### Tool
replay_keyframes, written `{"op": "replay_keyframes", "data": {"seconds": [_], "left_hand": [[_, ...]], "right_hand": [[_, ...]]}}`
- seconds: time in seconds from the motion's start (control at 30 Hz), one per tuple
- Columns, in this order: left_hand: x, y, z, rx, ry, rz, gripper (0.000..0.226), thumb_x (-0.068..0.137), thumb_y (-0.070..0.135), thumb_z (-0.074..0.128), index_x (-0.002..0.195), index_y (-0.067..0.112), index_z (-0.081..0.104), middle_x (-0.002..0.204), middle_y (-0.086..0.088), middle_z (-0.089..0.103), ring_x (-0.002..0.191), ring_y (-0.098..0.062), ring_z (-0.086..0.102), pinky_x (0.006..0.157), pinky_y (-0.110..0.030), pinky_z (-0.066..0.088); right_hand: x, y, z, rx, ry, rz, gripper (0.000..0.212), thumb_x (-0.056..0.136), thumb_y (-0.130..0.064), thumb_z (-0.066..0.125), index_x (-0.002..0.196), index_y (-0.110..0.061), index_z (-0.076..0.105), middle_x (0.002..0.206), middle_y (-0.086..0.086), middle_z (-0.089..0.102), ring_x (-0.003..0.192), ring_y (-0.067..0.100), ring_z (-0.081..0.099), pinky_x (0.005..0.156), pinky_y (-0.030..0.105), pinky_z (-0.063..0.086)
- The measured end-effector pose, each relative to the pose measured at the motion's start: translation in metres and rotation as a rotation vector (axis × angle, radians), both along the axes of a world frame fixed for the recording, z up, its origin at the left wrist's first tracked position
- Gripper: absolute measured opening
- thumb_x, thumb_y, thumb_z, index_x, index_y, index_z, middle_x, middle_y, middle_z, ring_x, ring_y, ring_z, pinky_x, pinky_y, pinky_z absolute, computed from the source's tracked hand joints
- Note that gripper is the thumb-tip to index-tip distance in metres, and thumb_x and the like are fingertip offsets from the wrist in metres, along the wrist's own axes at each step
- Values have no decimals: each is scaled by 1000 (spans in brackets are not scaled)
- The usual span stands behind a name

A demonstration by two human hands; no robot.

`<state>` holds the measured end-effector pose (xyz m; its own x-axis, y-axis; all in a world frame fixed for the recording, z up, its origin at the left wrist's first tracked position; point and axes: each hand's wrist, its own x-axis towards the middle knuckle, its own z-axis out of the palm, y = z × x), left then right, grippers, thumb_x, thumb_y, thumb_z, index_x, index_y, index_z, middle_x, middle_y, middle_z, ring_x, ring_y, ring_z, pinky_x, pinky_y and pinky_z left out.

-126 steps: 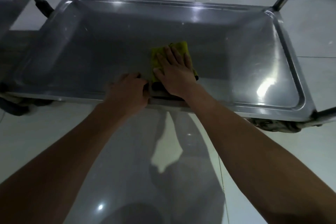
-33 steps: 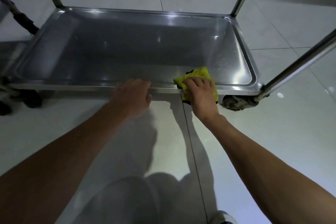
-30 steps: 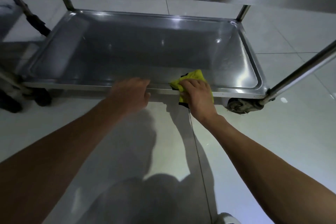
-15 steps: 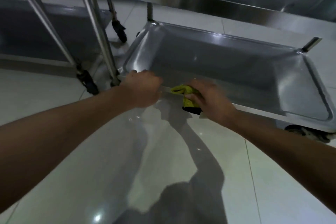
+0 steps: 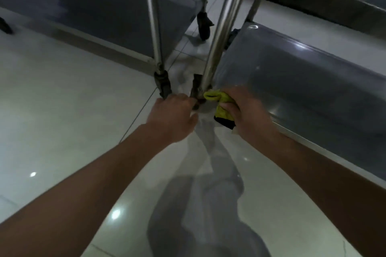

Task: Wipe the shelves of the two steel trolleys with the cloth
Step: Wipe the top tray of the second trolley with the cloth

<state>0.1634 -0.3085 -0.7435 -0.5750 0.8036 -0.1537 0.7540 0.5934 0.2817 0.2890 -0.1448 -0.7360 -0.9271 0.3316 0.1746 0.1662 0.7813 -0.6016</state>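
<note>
Cloth [image 5: 223,104] — right hand [image 5: 248,113] — shelf corner [image 5: 211,98]

floor [image 5: 62,110]: glossy pale tiles, thin grout lines | light: dim, small ceiling-lamp glints, probably

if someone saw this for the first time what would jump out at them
The bright yellow cloth stands out most, gripped by the right hand at the near left corner of the bottom shelf of the right-hand trolley. Next come the shiny steel posts, one rising from that corner, another on the second trolley to its left. The left hand sits low at the corner, beside the caster.
</note>
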Motion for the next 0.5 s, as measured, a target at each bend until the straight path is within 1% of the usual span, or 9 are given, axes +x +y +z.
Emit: {"op": "replay_keyframes", "data": {"seconds": [0.07,0.1,0.2,0.27,0.33,0.37,0.43,0.47,0.5], "left_hand": [[-6,-21,3,8,-1,67,45,100,43,44,140,23,50,136,-4,56,124,-27,50,99,-44,42],[-7,-32,6,-6,12,93,45,100,44,43,139,23,51,136,-4,56,125,-26,50,98,-44,43],[-1,-68,24,-83,-10,147,50,101,46,40,144,22,46,144,-1,52,132,-23,45,103,-45,42],[10,-93,44,-137,-59,189,51,101,47,39,147,25,41,147,2,48,137,-22,41,106,-44,40],[23,-115,73,-185,-63,212,50,100,48,39,145,26,43,145,3,49,136,-21,41,103,-43,41],[29,-127,90,-200,-65,224,49,100,48,40,144,26,44,144,3,50,135,-22,42,102,-43,42],[37,-153,129,-196,-96,274,50,100,48,40,144,25,44,146,1,48,136,-23,40,102,-44,41],[39,-165,152,-181,-117,314,50,100,47,41,145,25,44,148,1,47,137,-24,40,103,-44,41],[39,-176,176,-161,-131,356,50,100,47,41,144,24,45,147,0,47,137,-24,40,104,-44,40]], "right_hand": [[-12,-12,2,-38,60,0,32,99,-2,53,119,-23,67,105,-6,65,98,13,61,88,25,48],[-15,-19,5,-27,71,-4,35,99,-3,53,121,-27,66,107,-9,64,102,12,61,90,26,48],[-20,-42,26,-88,33,50,43,99,-2,51,127,-32,63,118,-10,64,112,13,60,97,35,49],[-18,-61,50,-124,0,103,43,100,-1,50,127,-31,65,120,-9,65,112,14,60,98,37,48],[-12,-80,80,-168,-23,153,40,101,0,50,126,-27,66,119,-5,65,108,16,61,94,36,50],[-9,-91,98,-209,-46,169,40,102,0,49,126,-26,67,118,-4,65,106,15,61,92,32,50],[-9,-113,137,-246,-107,194,40,100,-1,50,124,-28,68,117,-6,63,106,9,58,90,17,46],[-12,-123,159,-207,-152,212,38,100,-3,52,125,-28,68,119,-6,63,108,7,57,92,17,44],[-17,-133,179,-137,-200,243,35,100,-6,54,126,-26,67,122,-5,62,111,10,56,95,24,46]]}}
